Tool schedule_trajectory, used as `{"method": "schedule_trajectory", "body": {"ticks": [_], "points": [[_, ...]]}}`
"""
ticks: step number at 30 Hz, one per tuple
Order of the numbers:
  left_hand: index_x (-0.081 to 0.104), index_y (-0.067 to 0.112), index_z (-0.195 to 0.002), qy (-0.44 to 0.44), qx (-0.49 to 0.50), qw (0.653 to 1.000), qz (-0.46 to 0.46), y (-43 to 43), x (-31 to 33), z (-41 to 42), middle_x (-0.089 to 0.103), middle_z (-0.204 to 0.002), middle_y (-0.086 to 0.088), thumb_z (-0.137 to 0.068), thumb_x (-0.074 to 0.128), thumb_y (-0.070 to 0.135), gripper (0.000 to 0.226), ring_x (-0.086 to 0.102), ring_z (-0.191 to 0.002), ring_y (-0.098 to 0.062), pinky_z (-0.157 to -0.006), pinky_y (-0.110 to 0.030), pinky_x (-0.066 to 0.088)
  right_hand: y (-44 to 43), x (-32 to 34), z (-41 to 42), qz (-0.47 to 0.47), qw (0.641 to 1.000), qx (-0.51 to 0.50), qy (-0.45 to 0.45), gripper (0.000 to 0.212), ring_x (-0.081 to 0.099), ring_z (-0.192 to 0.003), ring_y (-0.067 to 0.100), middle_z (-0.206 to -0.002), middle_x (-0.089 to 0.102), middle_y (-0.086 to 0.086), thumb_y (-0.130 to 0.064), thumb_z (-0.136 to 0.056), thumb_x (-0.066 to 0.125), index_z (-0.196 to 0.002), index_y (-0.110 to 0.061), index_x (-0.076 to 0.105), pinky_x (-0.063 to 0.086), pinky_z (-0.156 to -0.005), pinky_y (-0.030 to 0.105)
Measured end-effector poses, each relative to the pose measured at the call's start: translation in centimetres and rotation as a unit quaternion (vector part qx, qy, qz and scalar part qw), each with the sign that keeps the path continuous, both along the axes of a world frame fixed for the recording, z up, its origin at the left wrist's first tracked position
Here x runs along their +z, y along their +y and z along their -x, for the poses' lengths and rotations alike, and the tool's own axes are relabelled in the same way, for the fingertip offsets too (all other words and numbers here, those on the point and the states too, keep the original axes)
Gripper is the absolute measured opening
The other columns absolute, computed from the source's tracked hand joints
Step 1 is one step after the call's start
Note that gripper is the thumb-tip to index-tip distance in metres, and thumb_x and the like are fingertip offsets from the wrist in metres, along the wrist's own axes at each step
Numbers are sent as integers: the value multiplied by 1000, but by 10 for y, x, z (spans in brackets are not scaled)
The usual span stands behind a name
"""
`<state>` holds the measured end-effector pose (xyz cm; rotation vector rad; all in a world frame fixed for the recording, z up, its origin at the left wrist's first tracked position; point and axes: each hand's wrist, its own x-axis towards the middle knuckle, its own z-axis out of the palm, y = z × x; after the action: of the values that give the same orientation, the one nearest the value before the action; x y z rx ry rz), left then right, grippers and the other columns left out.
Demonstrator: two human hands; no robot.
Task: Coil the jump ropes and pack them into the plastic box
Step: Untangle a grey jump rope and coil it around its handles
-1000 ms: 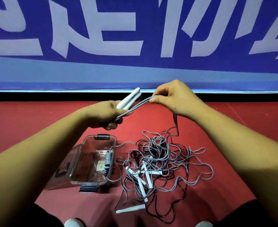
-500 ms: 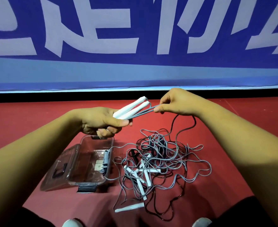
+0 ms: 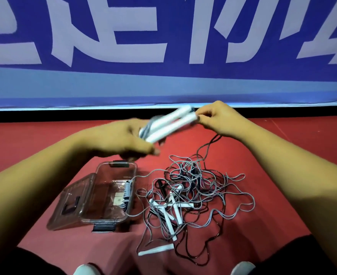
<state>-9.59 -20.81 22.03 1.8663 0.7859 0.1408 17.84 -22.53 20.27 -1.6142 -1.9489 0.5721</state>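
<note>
blue banner (image 3: pixel 163 82) with large pale characters behind; red floor (image 3: pixel 44 135) in front, viewed from above the person's knees. at left on the floor, the clear plastic box (image 3: pixel 102 220) stands with its lid (image 3: pixel 70 201) swung open to the left; one coiled rope (image 3: pixel 127 194) already lies against its right inner wall, a strand running over the rim to the heap. above the box, the left hand (image 3: pixel 124 139), motion-blurred, grips the near end of the paired handles (image 3: pixel 169 124), two white handles held side by side and pointing up to the right, with a few turns of grey cord (image 3: pixel 207 147) apparently bunched at that near end. at the far tips of the handles, the right hand (image 3: pixel 219 120) has its fingers curled in a pinch on the same cord, which drops from under the hand to the tangle of ropes (image 3: pixel 193 195), lying just right of the box with several white handles in it; one loose handle (image 3: pixel 156 250) lies at its near edge. step judged in hand: winding the cord round the paired handles, early in the coil, since most of the cord appears unwound. the next move calls for leading the cord round the handles under light tension while the left hand holds firm, and for the strand to slip free of the heap without snagging. most ropes remain unpacked.
</note>
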Motion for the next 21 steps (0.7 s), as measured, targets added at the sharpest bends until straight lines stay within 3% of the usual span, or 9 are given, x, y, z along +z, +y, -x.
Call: {"method": "schedule_trajectory", "body": {"ticks": [3,6,12,15,17,21], "points": [[53,15,-88,-167,183,968,28,17,6,4,36,-50,0,-89,60,-5,22,27,-38,-10,-39,-16,19,0,-16,19,68,993,3,94,26,43,-49,12,-55,46,2,-28,-97,56,-85,-13,73,39,-49,19],[51,19,-85,-195,290,933,90,43,0,23,28,-52,3,-93,54,-1,22,19,-37,-7,-37,-15,14,-3,-28,42,168,965,46,196,26,48,-57,20,-56,39,1,-19,-101,49,-100,-2,68,49,-60,28],[53,16,-86,-81,401,909,84,76,-23,59,34,-52,2,-91,55,1,16,24,-33,-6,-35,-14,19,-11,-20,71,227,948,54,216,24,31,-48,10,-59,39,-1,-15,-102,46,-106,-1,66,29,-47,19],[57,8,-91,44,411,910,-27,77,-34,56,44,-57,-6,-86,58,-2,11,33,-34,-13,-36,-15,24,-22,-10,97,239,952,76,173,21,34,-46,11,-56,44,-1,-15,-98,53,-97,-4,70,30,-44,19],[57,8,-82,135,396,901,-114,73,-43,45,50,-58,-7,-84,58,1,7,39,-36,-18,-36,-16,26,-27,-4,115,213,964,92,133,20,37,-44,11,-55,48,-1,-16,-94,57,-89,-6,73,31,-43,18],[54,7,-73,229,359,876,-226,75,-53,34,56,-56,-7,-85,61,6,14,49,-39,-22,-40,-21,34,-31,6,117,182,972,115,88,17,41,-47,16,-60,49,6,-17,-92,62,-90,-2,72,32,-44,18]]}}
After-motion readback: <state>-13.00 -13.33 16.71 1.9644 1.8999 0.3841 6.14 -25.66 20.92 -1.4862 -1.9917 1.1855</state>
